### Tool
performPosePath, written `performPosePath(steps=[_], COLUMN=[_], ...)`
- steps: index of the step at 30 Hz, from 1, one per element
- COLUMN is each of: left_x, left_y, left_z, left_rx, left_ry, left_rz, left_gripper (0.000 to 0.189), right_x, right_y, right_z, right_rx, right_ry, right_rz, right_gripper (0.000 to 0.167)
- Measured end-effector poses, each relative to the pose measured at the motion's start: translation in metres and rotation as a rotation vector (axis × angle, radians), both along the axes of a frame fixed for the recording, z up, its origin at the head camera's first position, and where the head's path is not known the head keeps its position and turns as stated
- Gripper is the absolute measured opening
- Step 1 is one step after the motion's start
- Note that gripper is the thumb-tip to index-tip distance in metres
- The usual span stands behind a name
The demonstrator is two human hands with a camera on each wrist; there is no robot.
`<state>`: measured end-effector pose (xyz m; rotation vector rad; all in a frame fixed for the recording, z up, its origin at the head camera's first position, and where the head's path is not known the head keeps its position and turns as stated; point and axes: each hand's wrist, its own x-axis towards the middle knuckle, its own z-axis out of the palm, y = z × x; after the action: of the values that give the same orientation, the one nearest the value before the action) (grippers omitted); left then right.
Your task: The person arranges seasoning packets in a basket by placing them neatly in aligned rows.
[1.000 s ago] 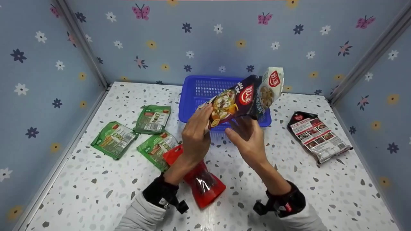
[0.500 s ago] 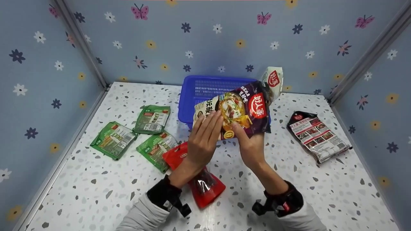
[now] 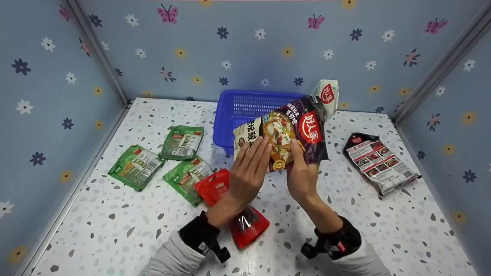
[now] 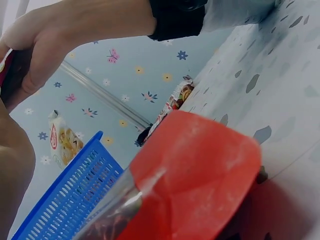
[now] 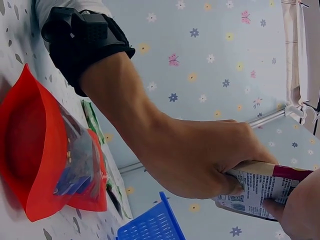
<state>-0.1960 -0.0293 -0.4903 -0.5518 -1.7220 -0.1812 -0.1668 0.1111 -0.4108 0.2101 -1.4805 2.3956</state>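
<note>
A purple-and-cream seasoning packet, with a bowl of food pictured on its front, is held tilted over the front of the blue basket. My left hand lays its fingers flat across the packet's cream end. Its thumb shows against the printed back in the right wrist view, so the hand pinches that edge. My right hand grips the lower edge, thumb on the front and fingers hidden underneath. Below the left forearm lies a red pouch with a clear window, partly covered by the arm.
Three green packets lie at the left, one partly under the red pouch. A dark packet with a white printed back rests on the right. Behind the held packet, a pale packet stands up at the basket's right end. Flowered walls enclose the table.
The seasoning packet has turned face up and come lower, nearer the body. My right thumb has moved onto its front, and my left hand has shifted slightly right with it.
</note>
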Motion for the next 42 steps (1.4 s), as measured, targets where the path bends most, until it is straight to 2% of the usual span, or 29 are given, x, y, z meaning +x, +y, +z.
performPosePath(steps=[5,10,14,20,23,26,31,35,39,42], left_x=[0.0,0.0,-0.001,-0.001,-0.002,-0.004,-0.011,-0.02,-0.031,-0.039], left_y=[0.0,-0.001,-0.002,-0.003,-0.003,-0.003,-0.013,-0.028,-0.044,-0.056], left_z=[0.0,0.0,0.001,0.0,0.0,-0.001,-0.001,0.001,0.003,0.003], left_rx=[-0.003,-0.009,-0.01,-0.003,-0.011,-0.031,-0.06,-0.067,-0.051,-0.041], left_ry=[0.001,0.009,0.011,-0.002,-0.026,-0.064,-0.131,-0.135,-0.151,-0.216], left_rz=[0.007,0.009,0.008,-0.016,-0.023,-0.048,-0.18,-0.266,-0.275,-0.241], left_gripper=[0.039,0.039,0.039,0.038,0.039,0.048,0.075,0.08,0.072,0.07], right_x=[-0.001,0.0,0.0,0.0,0.0,-0.001,-0.003,-0.008,-0.015,-0.02], right_y=[-0.002,-0.003,-0.004,-0.006,-0.006,-0.004,0.002,0.01,0.019,0.028], right_z=[-0.001,-0.001,-0.002,-0.003,-0.004,-0.004,-0.001,0.004,0.01,0.016], right_rx=[-0.045,-0.035,-0.048,-0.129,-0.159,-0.153,-0.115,-0.114,-0.166,-0.213], right_ry=[-0.056,-0.06,-0.047,0.007,0.037,0.061,0.09,0.105,0.129,0.148], right_rz=[-0.016,-0.03,-0.034,-0.027,-0.042,-0.051,-0.05,-0.079,-0.147,-0.21], right_gripper=[0.046,0.046,0.045,0.043,0.042,0.043,0.044,0.044,0.042,0.042])
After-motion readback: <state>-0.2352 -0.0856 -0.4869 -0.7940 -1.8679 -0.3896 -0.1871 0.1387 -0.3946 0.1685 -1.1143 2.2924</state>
